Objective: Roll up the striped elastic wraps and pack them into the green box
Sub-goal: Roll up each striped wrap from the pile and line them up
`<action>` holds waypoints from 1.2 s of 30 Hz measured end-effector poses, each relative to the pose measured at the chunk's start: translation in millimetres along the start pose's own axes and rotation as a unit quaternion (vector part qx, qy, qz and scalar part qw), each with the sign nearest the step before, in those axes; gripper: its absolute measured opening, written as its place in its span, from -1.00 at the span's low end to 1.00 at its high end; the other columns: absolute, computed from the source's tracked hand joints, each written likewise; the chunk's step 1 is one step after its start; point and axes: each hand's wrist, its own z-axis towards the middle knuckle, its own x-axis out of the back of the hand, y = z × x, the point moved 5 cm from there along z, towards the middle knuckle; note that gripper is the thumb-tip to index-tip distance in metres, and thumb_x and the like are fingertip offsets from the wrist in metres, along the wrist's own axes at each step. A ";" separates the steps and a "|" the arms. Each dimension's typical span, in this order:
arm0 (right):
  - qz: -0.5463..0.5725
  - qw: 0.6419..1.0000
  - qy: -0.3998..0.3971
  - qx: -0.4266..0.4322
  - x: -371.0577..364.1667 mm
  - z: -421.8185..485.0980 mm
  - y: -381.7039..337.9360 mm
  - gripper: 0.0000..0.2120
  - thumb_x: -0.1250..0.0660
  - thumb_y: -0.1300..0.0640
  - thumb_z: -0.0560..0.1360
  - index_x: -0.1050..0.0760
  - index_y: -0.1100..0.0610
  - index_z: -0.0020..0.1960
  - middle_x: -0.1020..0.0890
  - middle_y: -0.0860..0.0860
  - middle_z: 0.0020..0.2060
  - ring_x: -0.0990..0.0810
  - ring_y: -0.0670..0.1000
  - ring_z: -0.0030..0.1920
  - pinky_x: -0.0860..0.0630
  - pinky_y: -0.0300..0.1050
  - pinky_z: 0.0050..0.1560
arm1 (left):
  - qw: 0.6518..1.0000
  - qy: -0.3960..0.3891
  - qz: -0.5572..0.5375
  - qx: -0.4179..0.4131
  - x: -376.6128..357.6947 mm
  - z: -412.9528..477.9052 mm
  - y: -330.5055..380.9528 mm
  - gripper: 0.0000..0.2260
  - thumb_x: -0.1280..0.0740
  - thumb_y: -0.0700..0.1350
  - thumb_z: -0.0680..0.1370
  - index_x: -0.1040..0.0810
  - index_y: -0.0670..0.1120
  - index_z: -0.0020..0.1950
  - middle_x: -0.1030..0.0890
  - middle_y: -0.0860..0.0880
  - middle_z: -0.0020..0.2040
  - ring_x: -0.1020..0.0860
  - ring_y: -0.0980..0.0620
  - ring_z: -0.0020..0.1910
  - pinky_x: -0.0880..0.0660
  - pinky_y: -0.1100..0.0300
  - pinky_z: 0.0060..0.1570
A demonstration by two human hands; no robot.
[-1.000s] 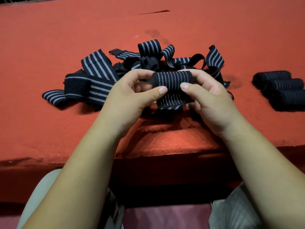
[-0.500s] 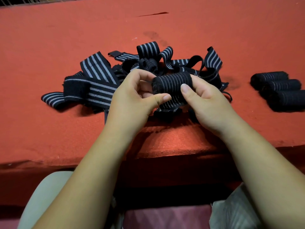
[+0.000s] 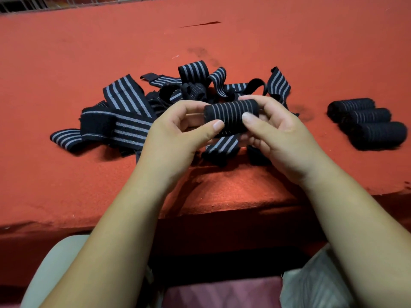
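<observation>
Both hands hold a partly rolled black wrap with grey stripes (image 3: 231, 114) just above the red table. My left hand (image 3: 175, 138) pinches its left end between thumb and fingers. My right hand (image 3: 278, 134) grips its right end, thumb on the front. The wrap's loose tail (image 3: 222, 145) hangs below the roll onto the table. Behind the hands lies a tangled pile of unrolled striped wraps (image 3: 124, 101). Three finished rolls (image 3: 369, 123) lie side by side at the right. No green box is in view.
The table is covered in red felt (image 3: 89, 52) with a small dark slit (image 3: 200, 24) at the back. Its front edge (image 3: 222, 210) runs just below my wrists, with my lap beneath it. A wire grid (image 3: 44, 3) shows at the far left corner.
The roll has turned in my hands and grown slightly thicker, while its hanging tail got shorter. Both hands stayed in nearly the same place.
</observation>
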 end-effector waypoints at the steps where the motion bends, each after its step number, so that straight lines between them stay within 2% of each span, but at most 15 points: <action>1: 0.015 1.000 0.011 -0.008 2.0 -0.9 -0.2 -0.67 -0.37 0.12 0.70 -0.54 0.13 0.44 -0.71 0.07 0.13 -0.70 0.08 0.10 -0.65 0.11 0.20 | 1.000 -0.005 0.008 -0.006 -1.8 -0.7 1.4 -0.75 -0.54 -0.19 0.58 -0.66 -0.06 0.25 -0.78 -0.02 0.10 -0.75 0.02 0.09 -0.66 0.09 0.04; 3: 0.002 1.000 0.029 0.001 7.3 -3.1 -2.5 -0.70 -0.37 0.06 0.70 -0.59 0.15 0.38 -0.72 0.12 0.16 -0.72 0.13 0.12 -0.65 0.19 0.21 | 1.000 -0.011 0.012 -0.007 -6.7 -2.9 3.0 -0.72 -0.55 -0.22 0.56 -0.66 -0.07 0.25 -0.78 0.00 0.11 -0.75 0.05 0.11 -0.64 0.15 0.06; 6: -0.017 0.999 0.045 0.016 14.7 -6.3 -5.2 -0.75 -0.38 0.10 0.70 -0.61 0.17 0.34 -0.72 0.08 0.15 -0.71 0.09 0.15 -0.62 0.10 0.19 | 1.000 -0.014 0.003 0.000 -14.8 -4.3 1.6 -0.74 -0.56 -0.19 0.57 -0.69 -0.06 0.25 -0.78 0.01 0.13 -0.73 0.02 0.18 -0.65 -0.05 0.26; 7: -0.018 0.998 0.051 0.017 18.2 -8.8 -6.8 -0.74 -0.39 0.10 0.68 -0.62 0.15 0.33 -0.72 0.09 0.17 -0.71 0.11 0.18 -0.62 0.12 0.22 | 1.000 -0.014 0.000 0.001 -19.0 -5.0 1.5 -0.76 -0.55 -0.16 0.58 -0.71 -0.04 0.24 -0.78 0.01 0.13 -0.73 0.02 0.18 -0.64 -0.09 0.29; 10: -0.046 0.996 0.070 0.021 29.4 -16.1 -10.9 -0.70 -0.44 0.02 0.62 -0.65 0.05 0.33 -0.70 0.14 0.25 -0.67 0.25 0.30 -0.56 0.36 0.39 | 1.000 -0.007 -0.011 0.005 -31.8 -6.9 1.4 -0.76 -0.53 -0.10 0.61 -0.73 -0.02 0.28 -0.78 0.00 0.12 -0.74 0.00 0.16 -0.66 -0.06 0.26; 11: -0.067 0.994 0.078 0.022 33.3 -19.2 -12.5 -0.69 -0.45 -0.01 0.61 -0.66 0.03 0.33 -0.69 0.11 0.26 -0.67 0.24 0.30 -0.55 0.37 0.40 | 1.000 -0.007 -0.017 0.010 -36.5 -7.3 -0.2 -0.74 -0.53 -0.10 0.60 -0.73 -0.02 0.30 -0.78 0.00 0.12 -0.75 0.01 0.14 -0.66 -0.03 0.25; 14: -0.136 0.985 0.104 0.023 46.9 -30.2 -18.6 -0.70 -0.44 -0.02 0.63 -0.67 -0.02 0.34 -0.65 -0.07 0.19 -0.71 0.03 0.15 -0.63 0.12 0.31 | 0.999 -0.007 -0.039 0.033 -52.9 -6.2 -9.6 -0.65 -0.59 -0.06 0.55 -0.73 -0.01 0.33 -0.79 -0.03 0.13 -0.75 -0.01 0.12 -0.63 -0.06 0.30; 17: -0.165 0.978 0.129 0.014 63.6 -41.3 -23.0 -0.73 -0.43 0.08 0.68 -0.64 0.03 0.37 -0.64 -0.03 0.14 -0.73 -0.04 -0.08 -0.64 -0.09 0.03 | 0.999 -0.017 -0.033 0.033 -72.2 -3.5 -14.1 -0.57 -0.59 0.01 0.47 -0.72 0.01 0.34 -0.77 -0.01 0.19 -0.73 -0.03 0.22 -0.59 -0.15 0.37; 20: -0.197 0.967 0.160 -0.001 84.1 -52.3 -27.2 -0.73 -0.46 -0.01 0.65 -0.64 -0.09 0.34 -0.72 -0.09 0.07 -0.75 0.01 -0.11 -0.67 0.02 0.04 | 0.999 -0.027 -0.024 0.027 -96.3 -0.7 -15.2 -0.58 -0.57 -0.03 0.44 -0.73 0.01 0.30 -0.77 -0.01 0.16 -0.73 -0.03 0.20 -0.62 -0.14 0.31; 23: -0.221 0.957 0.189 -0.015 107.6 -62.7 -30.6 -0.76 -0.47 -0.10 0.60 -0.63 -0.15 0.25 -0.74 -0.15 0.01 -0.75 0.01 -0.11 -0.66 0.12 0.10 | 0.999 -0.012 -0.033 0.027 -121.8 1.1 -15.9 -0.60 -0.58 -0.06 0.40 -0.71 -0.01 0.24 -0.76 -0.03 0.08 -0.74 -0.14 0.14 -0.67 -0.19 0.23; 27: -0.237 0.945 0.224 -0.036 138.7 -76.2 -35.3 -0.80 -0.47 -0.06 0.61 -0.66 -0.09 0.22 -0.74 -0.15 -0.04 -0.73 -0.12 -0.13 -0.63 0.00 0.07 | 0.999 -0.022 -0.024 0.035 -157.6 6.1 -19.2 -0.63 -0.60 -0.04 0.38 -0.68 -0.02 0.16 -0.76 -0.05 0.05 -0.77 -0.13 0.04 -0.66 -0.24 0.22; 31: -0.260 0.927 0.262 -0.066 169.0 -92.2 -38.6 -0.75 -0.46 -0.11 0.57 -0.69 -0.11 0.22 -0.76 -0.16 0.01 -0.73 -0.10 0.07 -0.64 0.13 0.27 | 0.998 -0.040 -0.018 0.045 -194.6 7.5 -21.5 -0.68 -0.63 0.03 0.34 -0.70 0.04 0.06 -0.76 0.01 0.01 -0.75 -0.06 0.10 -0.66 -0.19 0.22; 33: -0.270 0.918 0.280 -0.077 182.5 -100.5 -42.2 -0.78 -0.46 -0.09 0.58 -0.71 -0.10 0.19 -0.76 -0.17 0.01 -0.73 -0.08 0.09 -0.62 0.12 0.29 | 0.997 -0.057 -0.019 0.047 -213.6 6.5 -21.6 -0.72 -0.65 -0.04 0.39 -0.69 0.01 0.05 -0.75 0.02 -0.02 -0.76 -0.01 0.04 -0.69 -0.16 0.19; 36: -0.280 0.908 0.293 -0.111 202.0 -112.8 -42.8 -0.91 -0.42 -0.04 0.63 -0.71 -0.13 0.07 -0.76 -0.20 -0.07 -0.74 -0.06 -0.02 -0.63 0.01 0.22 | 0.994 -0.082 -0.026 0.061 -239.7 3.1 -20.3 -0.78 -0.62 -0.21 0.50 -0.65 -0.10 0.07 -0.73 -0.03 -0.04 -0.75 0.06 -0.13 -0.72 -0.10 0.13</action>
